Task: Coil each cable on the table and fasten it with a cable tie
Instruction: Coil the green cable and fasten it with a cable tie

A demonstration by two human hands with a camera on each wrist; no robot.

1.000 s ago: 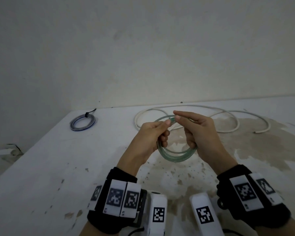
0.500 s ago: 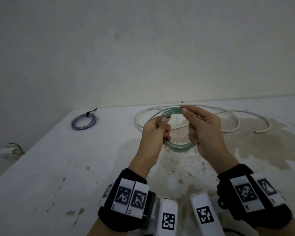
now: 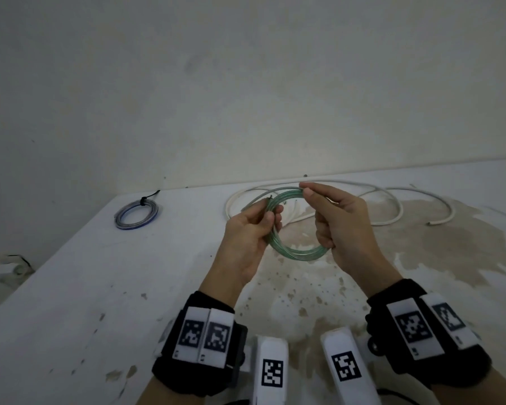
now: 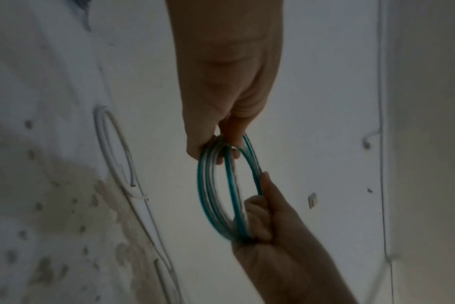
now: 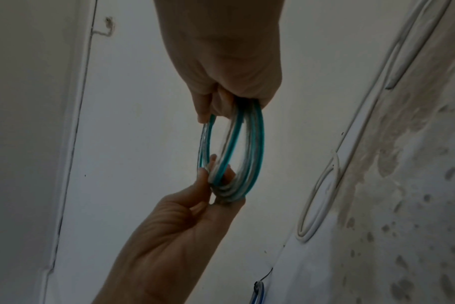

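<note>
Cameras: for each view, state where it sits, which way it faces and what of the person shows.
Head: on the head, facing forward and down; both hands hold the green cable coil above the table.
Left wrist: along the left hand; right hand opposite.
Right wrist: along the right hand; left hand opposite.
Shared: the coil and loose white cable.

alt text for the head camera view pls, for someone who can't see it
Two hands hold a coiled green cable above a stained white table: the left hand grips its left side, the right hand pinches its top. A blue coil with a black tie and a loose white cable lie behind.
</note>
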